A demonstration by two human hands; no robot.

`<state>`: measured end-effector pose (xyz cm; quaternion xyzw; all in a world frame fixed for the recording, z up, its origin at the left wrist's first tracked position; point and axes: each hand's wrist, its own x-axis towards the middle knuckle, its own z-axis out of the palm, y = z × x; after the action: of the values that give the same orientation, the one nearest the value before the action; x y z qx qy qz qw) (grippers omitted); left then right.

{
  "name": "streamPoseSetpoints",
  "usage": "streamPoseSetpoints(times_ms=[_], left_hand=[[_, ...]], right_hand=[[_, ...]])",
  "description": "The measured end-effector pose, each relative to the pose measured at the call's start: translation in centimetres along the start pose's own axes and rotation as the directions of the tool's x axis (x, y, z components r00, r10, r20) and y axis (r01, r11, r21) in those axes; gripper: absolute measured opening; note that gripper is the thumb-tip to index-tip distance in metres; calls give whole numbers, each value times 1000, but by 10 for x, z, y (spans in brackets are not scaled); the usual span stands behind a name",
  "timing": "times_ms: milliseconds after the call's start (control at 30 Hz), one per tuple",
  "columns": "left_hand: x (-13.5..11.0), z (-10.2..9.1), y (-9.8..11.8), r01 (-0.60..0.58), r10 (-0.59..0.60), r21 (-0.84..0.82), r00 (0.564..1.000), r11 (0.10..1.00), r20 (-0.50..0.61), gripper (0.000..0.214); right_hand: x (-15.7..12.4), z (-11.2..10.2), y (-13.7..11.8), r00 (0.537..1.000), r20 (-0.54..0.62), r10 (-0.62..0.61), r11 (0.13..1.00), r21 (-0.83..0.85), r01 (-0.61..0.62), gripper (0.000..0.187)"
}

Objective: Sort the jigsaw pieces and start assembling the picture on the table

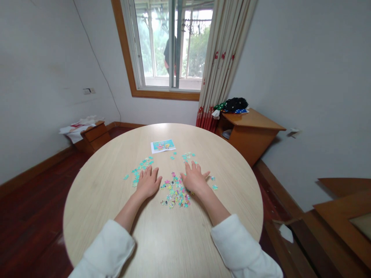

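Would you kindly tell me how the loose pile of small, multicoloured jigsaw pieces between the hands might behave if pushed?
The pile of jigsaw pieces would probably spread apart, since many look unlinked. Each piece is likely light, being small and seemingly thin. They should slide rather than roll on the pale, round, wood-grained table, as most seem to lie flat.

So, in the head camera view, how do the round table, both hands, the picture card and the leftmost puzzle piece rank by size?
Largest to smallest:
1. Round table
2. Left hand and right hand, too alike to rank
3. Picture card, though farther away
4. Leftmost puzzle piece
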<state>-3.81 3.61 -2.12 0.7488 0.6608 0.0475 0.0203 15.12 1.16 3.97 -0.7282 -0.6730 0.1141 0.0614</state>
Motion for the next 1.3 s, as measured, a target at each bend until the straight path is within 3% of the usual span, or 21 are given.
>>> streamPoseSetpoints(times_ms=[200,400,633,833,1033,1300], left_hand=[[-1,-3,1,3,-3,-12,1000,1000,18,51],[-2,-5,2,3,-3,-16,1000,1000,15,51],[0,-3,1,-4,4,0,1000,1000,20,52],[0,0,1,-8,8,19,1000,1000,-2,51],[0,-2,1,-11,12,20,1000,1000,-12,50],[0,0,2,-6,7,10,1000,1000,-18,49]], right_hand=[[6,0,7,983,116,143,987,57,-151,67],[15,7,15,977,128,171,981,74,-181,68],[5,9,-3,996,90,-10,986,169,-6,66],[-10,19,-22,981,84,-177,969,187,159,65],[-21,27,-32,963,102,-248,963,137,233,64],[-29,21,-36,957,82,-278,955,130,266,63]])
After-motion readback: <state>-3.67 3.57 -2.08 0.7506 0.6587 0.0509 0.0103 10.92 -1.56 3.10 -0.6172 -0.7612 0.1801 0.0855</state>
